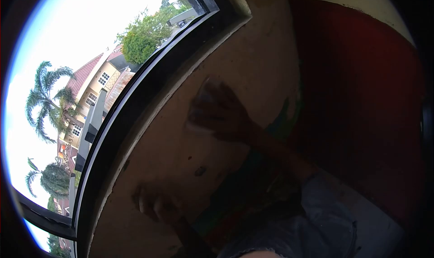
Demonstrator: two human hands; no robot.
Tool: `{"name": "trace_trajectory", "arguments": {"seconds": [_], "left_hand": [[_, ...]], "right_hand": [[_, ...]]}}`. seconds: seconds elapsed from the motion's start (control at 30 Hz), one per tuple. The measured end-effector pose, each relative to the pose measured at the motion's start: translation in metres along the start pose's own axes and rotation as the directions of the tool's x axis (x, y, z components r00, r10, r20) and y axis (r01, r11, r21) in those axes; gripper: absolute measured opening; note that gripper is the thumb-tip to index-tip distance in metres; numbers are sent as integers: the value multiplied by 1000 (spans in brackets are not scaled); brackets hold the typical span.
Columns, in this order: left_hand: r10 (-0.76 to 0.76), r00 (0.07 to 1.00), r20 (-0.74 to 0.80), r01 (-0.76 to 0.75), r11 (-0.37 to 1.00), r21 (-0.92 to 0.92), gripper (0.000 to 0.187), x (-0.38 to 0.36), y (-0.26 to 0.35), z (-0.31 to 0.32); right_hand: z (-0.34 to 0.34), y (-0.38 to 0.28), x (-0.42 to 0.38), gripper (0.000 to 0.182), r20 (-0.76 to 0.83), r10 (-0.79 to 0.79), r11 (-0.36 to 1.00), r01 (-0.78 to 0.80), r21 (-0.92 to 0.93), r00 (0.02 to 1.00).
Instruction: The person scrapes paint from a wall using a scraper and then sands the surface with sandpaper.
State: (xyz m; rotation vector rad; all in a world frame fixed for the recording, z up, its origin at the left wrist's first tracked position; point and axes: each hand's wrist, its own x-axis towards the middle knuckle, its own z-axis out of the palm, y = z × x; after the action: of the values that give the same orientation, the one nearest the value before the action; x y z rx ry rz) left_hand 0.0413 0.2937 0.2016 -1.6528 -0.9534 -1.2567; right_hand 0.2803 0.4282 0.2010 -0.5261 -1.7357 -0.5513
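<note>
While the left grip point(156, 204) curls, a pale, likely cloth point(198, 127) lies beneath the spread right grip point(216, 108).

A dim brown surface point(169, 145) carries what looks like a pale cloth point(197, 126).

Window frame point(144, 93) running slantwise at left, palm tree point(45, 95) and house point(101, 77) outside it, leafy tree point(140, 45) beside the roof, what seems a wall point(172, 145) just right of the frame

Right hand point(222, 112) holds a pale flat piece point(199, 129) against the wall point(253, 59)
</note>
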Motion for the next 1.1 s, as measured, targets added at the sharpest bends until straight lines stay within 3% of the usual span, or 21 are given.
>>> {"name": "trace_trajectory", "arguments": {"seconds": [0.03, 0.07, 0.17, 0.2, 0.23, 0.27, 0.4, 0.53, 0.6, 0.63, 0.67, 0.73, 0.77, 0.8, 0.87, 0.93, 1.0, 1.1], "left_hand": [[5, 1000, -25, -5, 1000, 4, 31, -1, -2, 4], [3, 999, -46, -2, 1000, 9, 33, -2, -2, 6], [-8, 1000, -5, 8, 1000, 12, 27, -2, 4, 3], [9, 1000, -23, -9, 1000, 10, 26, 3, 6, 9], [48, 997, -62, -47, 999, 12, 27, 13, 11, 15], [87, 992, -94, -86, 996, 16, 29, 18, 14, 18], [185, 981, 60, -190, 978, 83, 28, 15, -6, 5], [179, 979, 100, -199, 946, 256, 29, 14, 5, 6], [198, 976, 95, -219, 908, 356, 29, 19, 10, 22], [212, 970, 118, -242, 878, 413, 29, 18, 11, 25], [226, 963, 146, -268, 843, 467, 30, 17, 14, 28], [219, 962, 164, -272, 831, 486, 34, 20, 29, 32], [211, 963, 165, -266, 825, 498, 37, 22, 35, 39], [224, 961, 165, -277, 808, 520, 39, 22, 39, 45], [226, 957, 183, -291, 775, 561, 44, 14, 46, 55], [202, 959, 199, -282, 752, 596, 50, 5, 49, 64], [196, 960, 198, -278, 731, 623, 53, 0, 48, 72], [230, 954, 190, -299, 706, 643, 52, -1, 49, 80]], "right_hand": [[-5, 31, 6, 37, -215, 295, 945, -318, -80, 931], [-11, 62, 11, 36, -400, 549, 793, -609, -28, 734], [-3, 51, 24, 40, -403, 533, 802, -596, -39, 744], [2, 10, 27, 39, -225, 370, 926, -377, 15, 901], [5, -29, 23, 38, -51, 158, 982, -151, 114, 986], [1, -22, 18, 37, -44, 148, 987, -145, 63, 988], [-6, 24, -33, 37, -48, 130, 979, -136, -150, 990], [23, 8, -84, 39, -183, 508, 831, -535, -154, 842], [14, 27, -90, 40, -13, 564, 809, -555, -195, 826], [-5, 32, -85, 40, 218, 530, 845, -489, -214, 820], [-26, 35, -79, 40, 440, 475, 880, -426, -212, 762], [-60, 49, -78, 40, 800, 297, 938, -314, -144, 521], [-50, 81, -87, 40, 367, 692, 707, -688, -167, 622], [-31, 111, -103, 40, -124, 915, 391, -919, 41, 384], [-13, 129, -131, 40, -301, 858, 421, -906, -51, 416], [10, 106, -150, 41, -207, 834, 546, -817, 183, 511], [24, 89, -173, 42, -57, 797, 565, -708, 424, 602], [13, 152, -226, 44, -99, 816, 572, -771, 280, 570]]}}
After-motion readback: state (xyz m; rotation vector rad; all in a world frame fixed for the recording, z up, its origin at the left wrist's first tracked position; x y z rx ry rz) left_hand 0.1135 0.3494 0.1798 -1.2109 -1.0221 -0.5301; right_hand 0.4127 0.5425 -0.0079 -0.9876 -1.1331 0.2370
